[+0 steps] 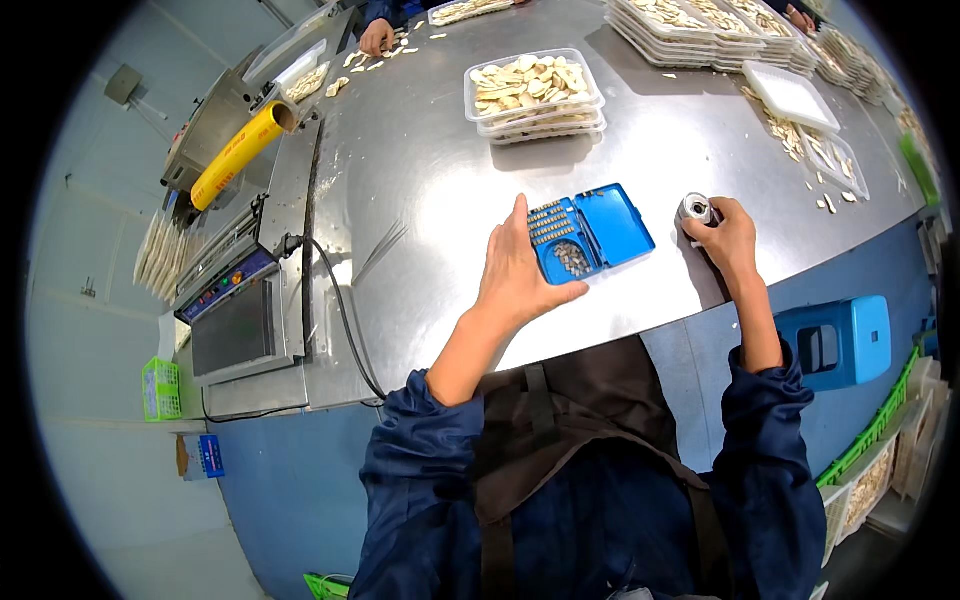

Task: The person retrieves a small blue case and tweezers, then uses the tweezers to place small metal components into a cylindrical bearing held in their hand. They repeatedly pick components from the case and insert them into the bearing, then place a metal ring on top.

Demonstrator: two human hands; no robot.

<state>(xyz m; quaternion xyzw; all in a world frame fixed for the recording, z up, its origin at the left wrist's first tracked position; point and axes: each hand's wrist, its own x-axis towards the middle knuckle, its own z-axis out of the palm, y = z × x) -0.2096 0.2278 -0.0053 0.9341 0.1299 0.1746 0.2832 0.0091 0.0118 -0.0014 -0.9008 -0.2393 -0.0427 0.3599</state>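
Stacked trays [536,95] beyond blue case [590,232]

the small metal pieces in the blue case [590,235] are too tiny to identify; a co-worker's hand [377,38] at the desk's far-left edge is cut off.
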